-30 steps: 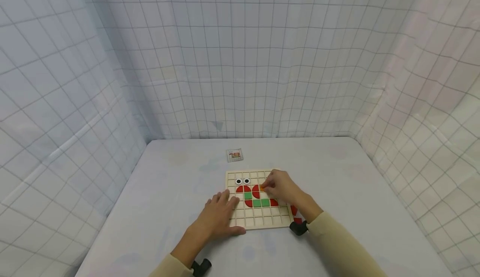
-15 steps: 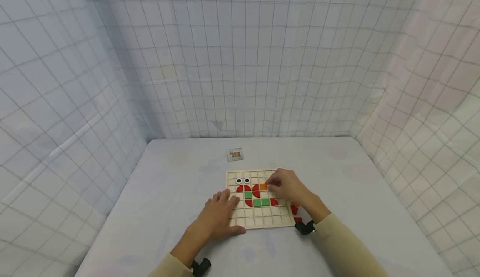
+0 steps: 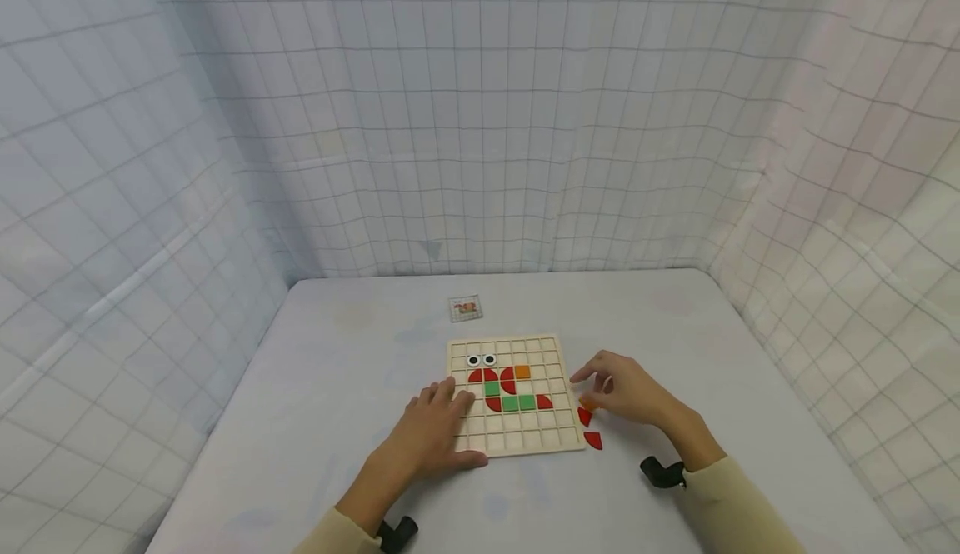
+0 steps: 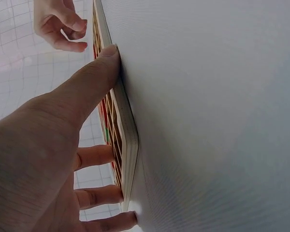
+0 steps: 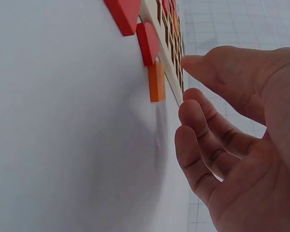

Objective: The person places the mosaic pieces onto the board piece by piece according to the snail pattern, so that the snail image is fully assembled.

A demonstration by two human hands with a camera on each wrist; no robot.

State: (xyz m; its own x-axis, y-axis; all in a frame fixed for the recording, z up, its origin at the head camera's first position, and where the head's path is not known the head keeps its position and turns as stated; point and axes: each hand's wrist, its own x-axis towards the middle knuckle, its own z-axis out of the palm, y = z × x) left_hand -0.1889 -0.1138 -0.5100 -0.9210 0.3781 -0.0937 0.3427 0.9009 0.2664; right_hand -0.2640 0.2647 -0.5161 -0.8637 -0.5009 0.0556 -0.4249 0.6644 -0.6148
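A wooden grid board [image 3: 517, 441] lies on the table, bearing red quarter-circle tiles, green square tiles [image 3: 518, 403], two eye tiles [image 3: 482, 360] and an orange square tile [image 3: 522, 371]. My left hand [image 3: 431, 431] rests at the board's left side, its thumb [image 4: 99, 67] along the near edge and its fingers spread. Beyond the right edge, my right hand [image 3: 624, 387] hovers with nothing in it, thumb and fingers apart. Close by its fingertips lies a loose orange tile [image 5: 156, 82], next to a red tile [image 5: 148, 43] and another red tile [image 5: 124, 14].
A small picture card [image 3: 466, 308] lies behind the board. White grid-patterned cloth [image 3: 480, 121] hangs at the back and both sides of the table [image 3: 360, 329]. A black strap mount [image 3: 663, 472] is on the right wrist.
My right hand has let go of the orange square tile on the board and moved right, over to the loose tiles. The left hand has stayed in place.
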